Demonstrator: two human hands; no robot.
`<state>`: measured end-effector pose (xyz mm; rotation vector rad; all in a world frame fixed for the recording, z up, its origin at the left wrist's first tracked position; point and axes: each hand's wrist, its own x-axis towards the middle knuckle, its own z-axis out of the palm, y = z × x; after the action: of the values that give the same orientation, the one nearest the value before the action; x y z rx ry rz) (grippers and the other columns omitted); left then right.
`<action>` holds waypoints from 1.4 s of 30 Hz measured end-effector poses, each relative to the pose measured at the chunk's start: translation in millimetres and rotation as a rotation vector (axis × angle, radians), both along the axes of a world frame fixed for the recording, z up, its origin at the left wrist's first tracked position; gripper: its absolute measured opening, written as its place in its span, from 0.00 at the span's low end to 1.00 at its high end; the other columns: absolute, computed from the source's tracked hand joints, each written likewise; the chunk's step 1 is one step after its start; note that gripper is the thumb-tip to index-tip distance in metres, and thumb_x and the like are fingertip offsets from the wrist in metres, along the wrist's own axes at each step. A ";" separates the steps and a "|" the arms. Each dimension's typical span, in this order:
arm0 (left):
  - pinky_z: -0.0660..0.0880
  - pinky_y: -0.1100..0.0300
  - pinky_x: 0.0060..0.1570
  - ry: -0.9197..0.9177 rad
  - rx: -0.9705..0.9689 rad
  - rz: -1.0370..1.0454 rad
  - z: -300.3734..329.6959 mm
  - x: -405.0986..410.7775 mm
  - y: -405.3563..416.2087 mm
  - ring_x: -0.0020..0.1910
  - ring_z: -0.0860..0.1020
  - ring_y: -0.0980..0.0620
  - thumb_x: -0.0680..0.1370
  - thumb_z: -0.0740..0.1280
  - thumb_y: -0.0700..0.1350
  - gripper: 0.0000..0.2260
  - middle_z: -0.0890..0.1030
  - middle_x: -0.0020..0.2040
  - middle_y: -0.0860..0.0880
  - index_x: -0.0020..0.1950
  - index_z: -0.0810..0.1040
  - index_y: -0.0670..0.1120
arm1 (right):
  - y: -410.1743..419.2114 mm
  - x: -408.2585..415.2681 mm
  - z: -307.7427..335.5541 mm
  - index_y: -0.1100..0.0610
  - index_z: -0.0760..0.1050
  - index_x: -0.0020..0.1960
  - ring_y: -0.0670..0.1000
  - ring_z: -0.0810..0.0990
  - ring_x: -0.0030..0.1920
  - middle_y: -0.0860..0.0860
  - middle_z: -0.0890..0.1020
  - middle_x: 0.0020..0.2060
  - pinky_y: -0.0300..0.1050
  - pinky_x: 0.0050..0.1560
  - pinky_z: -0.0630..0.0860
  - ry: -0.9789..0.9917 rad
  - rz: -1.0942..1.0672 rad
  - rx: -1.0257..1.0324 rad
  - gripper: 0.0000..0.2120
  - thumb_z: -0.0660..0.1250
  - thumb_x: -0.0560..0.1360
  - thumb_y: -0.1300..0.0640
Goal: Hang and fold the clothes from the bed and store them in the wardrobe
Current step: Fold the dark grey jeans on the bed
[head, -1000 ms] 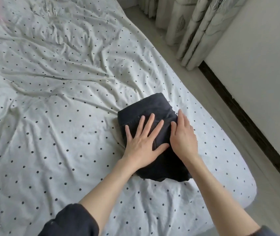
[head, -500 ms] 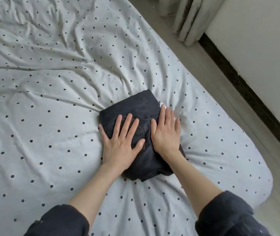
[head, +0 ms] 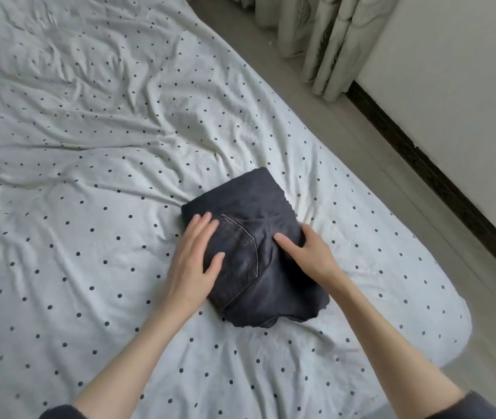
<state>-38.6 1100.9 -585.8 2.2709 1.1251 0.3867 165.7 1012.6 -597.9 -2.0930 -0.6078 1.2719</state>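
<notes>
Denim, dark and folded into a thick packet, the jeans (head: 252, 252) lie on the polka-dot bed (head: 89, 207) near its corner at 4 o'clock, a back pocket facing up. The left hand (head: 194, 264) rests flat along the packet's 9 o'clock edge, fingers straight and close together, thumb lying on the pocket. The right hand (head: 307, 252) sits at the 3 o'clock edge, thumb stretched across the top layer while its fingers curl down over the side; whether they reach under the fold cannot be told. Neither hand has lifted the bundle off the bed. The cloth looks heavy for its size and fairly stiff, so the stack should hold its shape if carried level, though the loose layers at the 6 o'clock end could slip open. A sound hold would be both long sides at once, palms under and thumbs on top. Curtains (head: 325, 40) hang at 1 o'clock beyond the floor.
</notes>
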 end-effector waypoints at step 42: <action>0.75 0.61 0.41 -0.276 -1.095 -0.419 280.3 26.6 -115.1 0.40 0.83 0.54 0.64 0.70 0.62 0.17 0.85 0.44 0.47 0.44 0.86 0.53 | -313.2 -32.8 355.9 0.52 0.84 0.39 0.43 0.82 0.40 0.45 0.84 0.38 0.36 0.41 0.75 0.261 -0.284 0.377 0.09 0.67 0.71 0.51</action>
<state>-12.0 985.7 -305.5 1.3462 0.4730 -0.0948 132.8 699.4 -241.9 -1.6075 -0.3820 1.1404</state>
